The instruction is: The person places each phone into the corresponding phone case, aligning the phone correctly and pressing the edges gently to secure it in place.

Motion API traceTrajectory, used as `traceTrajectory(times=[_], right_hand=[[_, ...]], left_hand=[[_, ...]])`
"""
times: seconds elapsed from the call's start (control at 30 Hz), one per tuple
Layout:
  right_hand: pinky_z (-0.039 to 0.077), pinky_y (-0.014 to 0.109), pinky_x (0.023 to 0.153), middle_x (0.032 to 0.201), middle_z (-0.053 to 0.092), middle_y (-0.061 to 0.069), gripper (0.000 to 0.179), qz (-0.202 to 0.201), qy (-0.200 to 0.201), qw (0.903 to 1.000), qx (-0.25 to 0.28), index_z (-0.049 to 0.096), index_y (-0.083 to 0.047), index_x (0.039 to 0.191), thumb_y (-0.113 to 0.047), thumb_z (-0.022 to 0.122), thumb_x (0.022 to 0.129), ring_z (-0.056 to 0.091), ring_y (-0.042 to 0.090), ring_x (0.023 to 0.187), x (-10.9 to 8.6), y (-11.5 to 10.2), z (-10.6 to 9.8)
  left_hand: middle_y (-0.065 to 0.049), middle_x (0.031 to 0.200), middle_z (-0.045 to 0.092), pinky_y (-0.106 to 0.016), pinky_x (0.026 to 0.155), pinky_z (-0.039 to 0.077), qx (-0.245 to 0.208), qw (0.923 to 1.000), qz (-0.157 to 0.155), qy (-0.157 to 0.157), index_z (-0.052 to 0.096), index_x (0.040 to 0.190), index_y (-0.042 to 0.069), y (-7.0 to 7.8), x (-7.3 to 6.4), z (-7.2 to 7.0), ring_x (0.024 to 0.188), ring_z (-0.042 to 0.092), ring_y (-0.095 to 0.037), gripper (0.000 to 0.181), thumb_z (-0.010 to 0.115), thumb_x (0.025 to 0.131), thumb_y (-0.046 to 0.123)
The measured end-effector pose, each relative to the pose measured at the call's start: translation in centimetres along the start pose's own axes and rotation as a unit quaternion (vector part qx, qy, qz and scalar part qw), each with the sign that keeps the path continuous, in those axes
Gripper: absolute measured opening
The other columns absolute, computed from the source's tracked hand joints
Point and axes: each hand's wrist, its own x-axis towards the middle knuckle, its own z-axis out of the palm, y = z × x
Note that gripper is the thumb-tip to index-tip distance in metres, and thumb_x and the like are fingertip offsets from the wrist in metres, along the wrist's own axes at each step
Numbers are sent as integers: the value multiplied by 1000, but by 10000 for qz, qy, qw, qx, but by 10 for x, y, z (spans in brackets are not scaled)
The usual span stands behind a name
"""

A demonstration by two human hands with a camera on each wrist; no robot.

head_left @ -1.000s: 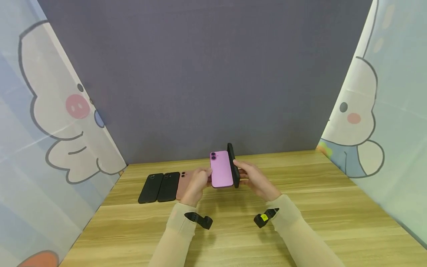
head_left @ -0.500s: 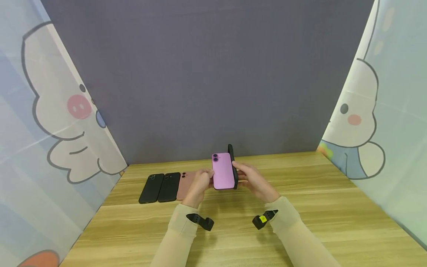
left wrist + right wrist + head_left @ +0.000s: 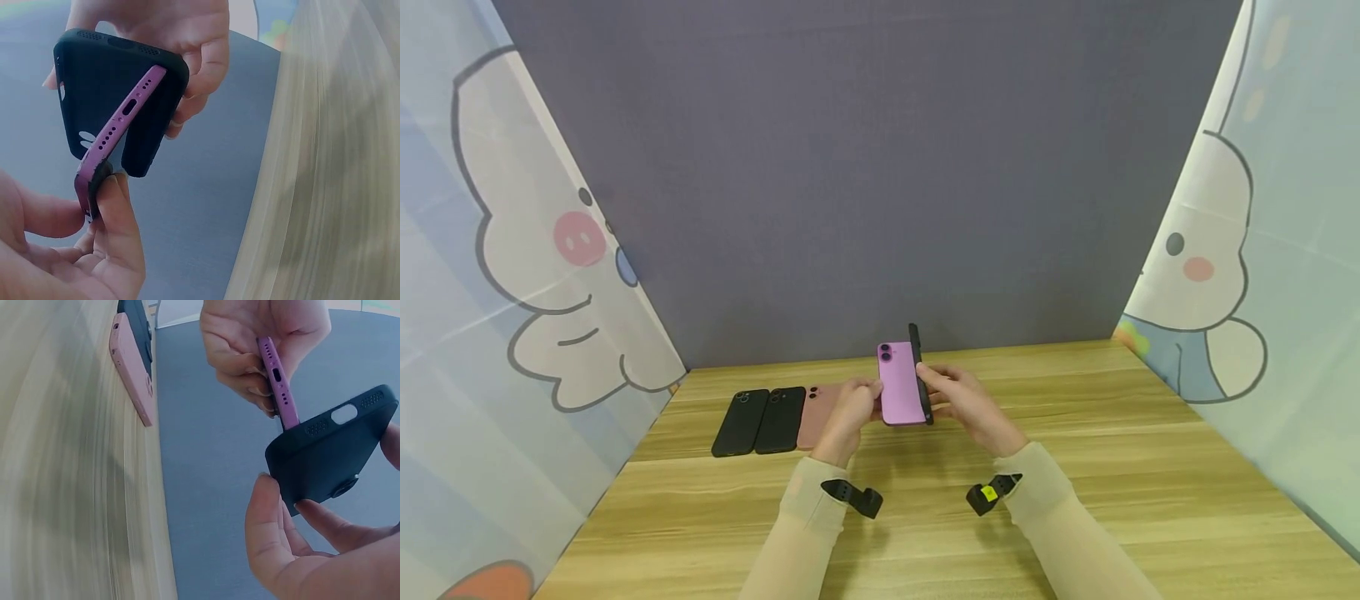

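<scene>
A pink-purple phone (image 3: 901,385) is held above the table, its back with two camera lenses facing up in the head view. My left hand (image 3: 848,410) pinches its left edge between thumb and fingers. In my right hand (image 3: 968,402) is a black phone case (image 3: 322,459), gripped by its outer edge and back. The case stands tilted against the phone. In the left wrist view, the phone's far long edge (image 3: 147,86) sits inside the hollow of the case, while the near edge stays outside it. The bottom port of the phone shows in both wrist views.
On the wooden table (image 3: 1075,467), left of my hands, two black phones or cases (image 3: 741,423) lie in a row beside a pink one (image 3: 815,417), partly hidden by my left hand. A grey panel (image 3: 880,183) rises behind; printed curtains (image 3: 1300,275) flank both sides.
The phone has shifted slightly right. My right hand has brought the case left and tilted it, so it now overlaps the phone's right edge; earlier it stood beside that edge.
</scene>
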Motion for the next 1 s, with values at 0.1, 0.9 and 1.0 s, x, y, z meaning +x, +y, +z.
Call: traceTrajectory(times=[0.1, 0.9, 1.0], right_hand=[[55, 41, 82, 121, 59, 20, 70, -53, 82, 9996, -252, 46, 1, 145, -46, 67, 98, 61, 34, 101, 0, 0, 1], [52, 33, 68, 107, 59, 18, 73, -378, 512, 9874, -1451, 45, -4, 150, -40, 74, 94, 60, 22, 81, -2, 2, 5], [50, 33, 69, 110, 56, 18, 71, -380, 574, 9853, -1563, 47, -5, 149, -36, 76, 92, 57, 24, 84, -3, 1, 6]], left_hand=[[-11, 91, 64, -39, 79, 54, 16, 10000, 43, -43, 61, 112, -9, 0, 0, 0, 77, 62, -19, 27, 45, 108, 12], [-10, 89, 64, -34, 76, 54, -133, 9997, 133, -152, 61, 106, -6, 1, -1, -1, 75, 61, -17, 24, 46, 108, 13], [-9, 87, 63, -34, 75, 54, -145, 9997, 120, -160, 61, 103, -4, 0, 0, -2, 75, 61, -17, 24, 45, 108, 12]])
